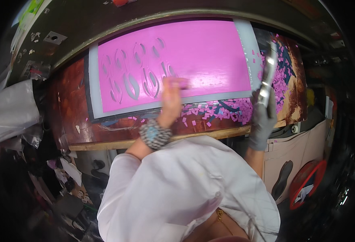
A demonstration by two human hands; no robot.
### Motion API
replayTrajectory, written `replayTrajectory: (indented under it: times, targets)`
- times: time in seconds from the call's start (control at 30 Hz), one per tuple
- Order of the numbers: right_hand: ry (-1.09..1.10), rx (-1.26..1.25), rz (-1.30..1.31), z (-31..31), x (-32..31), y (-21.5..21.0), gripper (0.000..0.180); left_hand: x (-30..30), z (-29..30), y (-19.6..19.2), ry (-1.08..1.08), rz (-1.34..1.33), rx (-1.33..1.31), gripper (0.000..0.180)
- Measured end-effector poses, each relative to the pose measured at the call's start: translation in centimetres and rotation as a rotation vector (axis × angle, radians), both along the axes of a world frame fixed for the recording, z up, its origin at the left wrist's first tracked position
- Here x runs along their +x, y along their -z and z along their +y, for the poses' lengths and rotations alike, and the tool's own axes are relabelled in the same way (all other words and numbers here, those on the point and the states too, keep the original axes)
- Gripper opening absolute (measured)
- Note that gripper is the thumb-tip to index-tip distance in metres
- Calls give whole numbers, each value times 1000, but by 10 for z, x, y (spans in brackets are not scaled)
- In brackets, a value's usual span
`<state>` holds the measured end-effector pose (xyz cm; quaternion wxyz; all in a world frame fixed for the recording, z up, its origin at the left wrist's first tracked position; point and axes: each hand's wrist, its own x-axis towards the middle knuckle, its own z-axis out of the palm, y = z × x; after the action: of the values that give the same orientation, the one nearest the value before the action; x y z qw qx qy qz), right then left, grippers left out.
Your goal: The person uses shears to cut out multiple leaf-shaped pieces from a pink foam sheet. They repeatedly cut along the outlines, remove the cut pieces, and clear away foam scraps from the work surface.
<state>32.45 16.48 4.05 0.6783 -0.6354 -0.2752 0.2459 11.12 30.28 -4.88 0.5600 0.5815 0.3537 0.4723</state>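
Observation:
A bright pink sheet (pixel 213 52) lies on a pale cutting board (pixel 246 38), with sole-like cut-outs (pixel 131 85) in rows across its left half. My left hand (pixel 171 101), bare and blurred by motion, is over the sheet's lower edge beside the last cut-outs. Its fingers are closed on a small pink piece (pixel 181 83). At the board's right side my right hand (pixel 263 121), in a grey glove, grips a long shiny metal strip-like tool (pixel 268 70) held upright. It looks like a cutting die seen edge-on, though blur hides its full shape.
Many small pink and dark scraps (pixel 234 111) lie along the board's front and right sides on a worn wooden table (pixel 64 101). A dark machine beam (pixel 145 12) spans the far side. Clear plastic bags (pixel 12 109) hang at left; a red round rim (pixel 306 183) stands lower right.

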Motion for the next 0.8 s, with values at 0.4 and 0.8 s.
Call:
replayTrajectory:
  times: [0.4,0.8]
  targets:
    - [-215,-238,-969,172,-88,83,69,-137,46,28,-513,637,320,17]
    - [-109,-246,-374,160,-47,84,67,-134,85,11,-399,353,60,16]
